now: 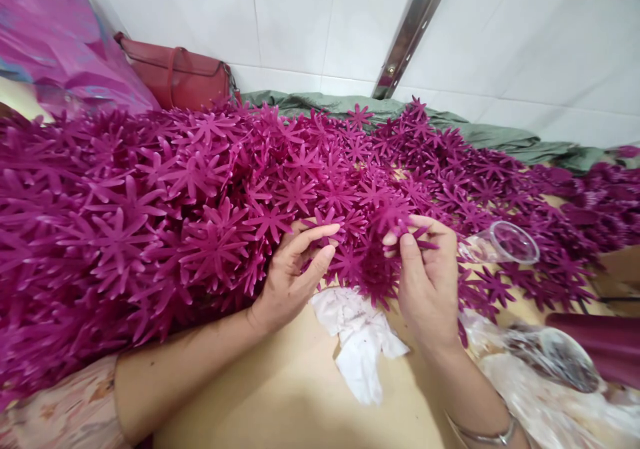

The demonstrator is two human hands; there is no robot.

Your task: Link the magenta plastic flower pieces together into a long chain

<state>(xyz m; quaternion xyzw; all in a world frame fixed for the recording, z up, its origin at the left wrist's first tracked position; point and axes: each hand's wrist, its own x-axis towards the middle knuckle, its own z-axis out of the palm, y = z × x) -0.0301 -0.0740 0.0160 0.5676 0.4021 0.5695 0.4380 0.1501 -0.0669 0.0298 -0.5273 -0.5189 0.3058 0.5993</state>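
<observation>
A big heap of magenta star-shaped flower pieces [150, 209] covers the table from the left to the far right. My left hand [293, 272] reaches into the heap's front edge, fingers pinched round one flower piece [325, 221]. My right hand [425, 276] is closed on a thick stack of flower pieces [375, 269], thumb and forefinger pressing at its top. The two hands are close together, a hand's width apart.
A crumpled white tissue [357, 339] lies on the tan table [280, 396] between my wrists. A clear plastic cup [503, 242] lies on its side at right, another [555, 356] on plastic wrap. A red bag [180, 76] and green cloth [500, 136] sit by the wall.
</observation>
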